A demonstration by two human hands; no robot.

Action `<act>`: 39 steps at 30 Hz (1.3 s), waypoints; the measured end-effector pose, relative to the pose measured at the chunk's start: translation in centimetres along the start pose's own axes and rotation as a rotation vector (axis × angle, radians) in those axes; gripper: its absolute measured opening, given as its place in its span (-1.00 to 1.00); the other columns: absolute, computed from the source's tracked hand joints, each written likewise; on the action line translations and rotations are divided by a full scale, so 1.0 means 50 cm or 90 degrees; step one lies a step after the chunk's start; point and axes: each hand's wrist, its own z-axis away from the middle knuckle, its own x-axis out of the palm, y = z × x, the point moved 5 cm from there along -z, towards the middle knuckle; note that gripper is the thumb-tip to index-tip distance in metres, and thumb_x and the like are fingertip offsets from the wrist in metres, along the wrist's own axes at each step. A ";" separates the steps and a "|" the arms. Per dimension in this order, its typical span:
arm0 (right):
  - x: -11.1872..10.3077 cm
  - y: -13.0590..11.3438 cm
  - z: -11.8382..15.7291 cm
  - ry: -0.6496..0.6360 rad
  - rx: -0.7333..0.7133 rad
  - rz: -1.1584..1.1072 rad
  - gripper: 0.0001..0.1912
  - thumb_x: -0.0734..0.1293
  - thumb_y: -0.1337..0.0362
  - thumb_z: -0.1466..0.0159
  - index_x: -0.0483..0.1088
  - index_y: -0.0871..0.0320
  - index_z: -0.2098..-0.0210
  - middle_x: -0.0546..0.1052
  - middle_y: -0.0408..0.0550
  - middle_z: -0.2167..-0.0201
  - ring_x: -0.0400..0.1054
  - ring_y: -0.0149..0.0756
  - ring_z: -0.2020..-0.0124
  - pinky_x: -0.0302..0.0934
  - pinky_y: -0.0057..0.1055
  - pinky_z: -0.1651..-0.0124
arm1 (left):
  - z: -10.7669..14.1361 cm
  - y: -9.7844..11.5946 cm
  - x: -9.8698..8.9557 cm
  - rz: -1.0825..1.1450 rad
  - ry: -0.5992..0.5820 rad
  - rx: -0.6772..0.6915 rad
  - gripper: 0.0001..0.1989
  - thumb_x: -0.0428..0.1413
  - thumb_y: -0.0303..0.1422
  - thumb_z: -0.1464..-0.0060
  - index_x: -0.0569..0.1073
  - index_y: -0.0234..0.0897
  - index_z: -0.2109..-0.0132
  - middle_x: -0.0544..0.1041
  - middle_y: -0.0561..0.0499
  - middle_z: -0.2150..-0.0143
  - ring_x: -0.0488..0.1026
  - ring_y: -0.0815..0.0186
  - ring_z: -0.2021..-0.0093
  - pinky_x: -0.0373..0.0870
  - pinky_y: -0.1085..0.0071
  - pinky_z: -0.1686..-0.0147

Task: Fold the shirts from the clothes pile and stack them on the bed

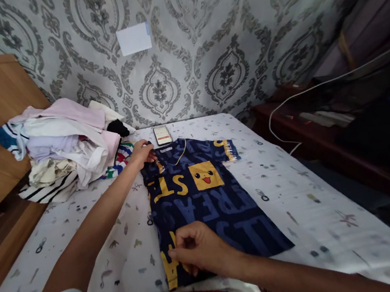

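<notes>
Bed (305, 217), one shirt (205, 204), two hands (198, 251)

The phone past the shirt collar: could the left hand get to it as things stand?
Probably yes. The left hand pinches the navy T-shirt at its shoulder, just beside the phone, and only bare sheet lies between them.

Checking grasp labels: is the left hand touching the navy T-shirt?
Touching. The head view shows the left hand resting on the navy T-shirt at its shoulder edge, fingers overlapping the cloth with no gap.
</notes>
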 end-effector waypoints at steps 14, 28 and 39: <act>-0.028 0.044 0.045 0.017 0.074 -0.057 -0.78 0.34 0.45 -0.05 0.32 0.14 0.29 0.36 -0.37 0.55 0.38 -0.51 0.67 0.25 -0.58 0.60 | 0.117 -0.007 0.006 -0.150 -0.055 0.229 -0.82 0.00 -0.30 -0.29 0.39 -0.28 0.06 0.59 -0.11 0.13 0.56 0.26 0.09 0.48 0.37 0.09; -0.097 -0.006 0.089 0.022 0.051 0.141 -0.73 0.31 0.16 -0.26 0.38 0.15 0.10 0.49 -0.24 0.58 0.27 -0.51 0.72 0.06 -0.60 0.66 | 0.433 -0.141 0.065 -0.709 -0.318 0.510 -0.19 -0.10 0.14 -0.27 0.04 -0.29 -0.44 0.06 -0.29 -0.48 -0.09 0.00 -0.49 -0.16 -0.04 -0.40; -0.452 -0.062 0.134 0.529 0.018 0.625 -0.71 0.20 0.08 -0.33 0.43 0.13 0.30 0.54 -0.05 0.42 0.45 -0.23 0.39 0.25 -0.34 0.30 | 0.040 0.099 0.340 -0.573 -0.299 0.390 -0.72 -0.02 -0.39 -0.28 0.50 -0.35 -0.02 0.61 -0.14 0.12 0.56 0.16 0.08 0.44 0.36 0.06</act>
